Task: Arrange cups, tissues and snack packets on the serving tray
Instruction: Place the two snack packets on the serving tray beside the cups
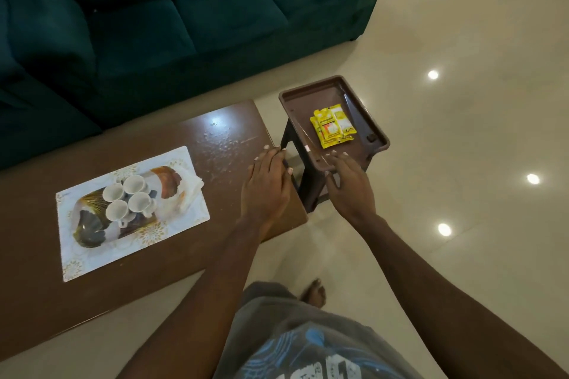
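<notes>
A patterned white serving tray (pixel 172 224) lies on the brown table (pixel 123 292) and holds several white cups (pixel 127 197), with folded tissues (pixel 191 189) at its right end. To the right, yellow snack packets (pixel 334 125) lie in a brown plastic tray (pixel 308 86) on top of a dark stool (pixel 311 191). My left hand (pixel 266 188) hovers flat over the table's right end, fingers out and holding nothing. My right hand (pixel 348 184) reaches the brown tray's near rim, its fingertips lying over the edge just short of the packets.
A dark green sofa (pixel 184 18) runs along the far side of the table. Glossy cream floor tiles (pixel 462 132) surround the stool. My bare foot (pixel 314 291) and shorts are at the bottom. White specks mark the table top near its right end.
</notes>
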